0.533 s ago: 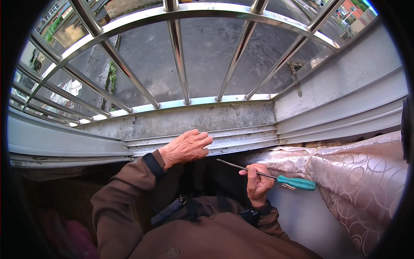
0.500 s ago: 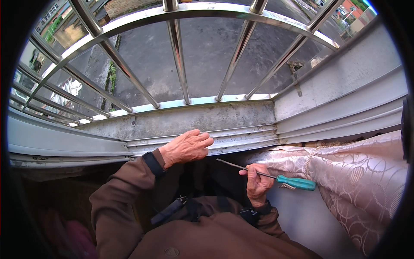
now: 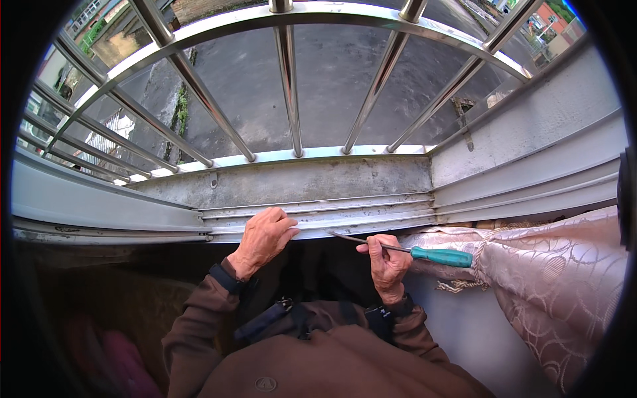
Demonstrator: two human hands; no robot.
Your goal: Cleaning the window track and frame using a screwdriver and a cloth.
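Head view shows our right hand [image 3: 389,266] gripping the green-handled screwdriver [image 3: 442,257] by its shaft, the tip just beside the near edge of the window track [image 3: 371,217]; a loose pinch there could let it twist or drop. Our left hand [image 3: 263,240] curls at the track, and we cannot tell whether it holds anything; a slipping tip could jab it. Beyond, a tool flicked outward could pass between the metal bars [image 3: 290,86].

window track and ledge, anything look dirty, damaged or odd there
The ledge beyond the window track is mottled with dark stains, and a dark streak marks the pale side wall at right; both look weathered. Nothing seems plainly broken or spilled.
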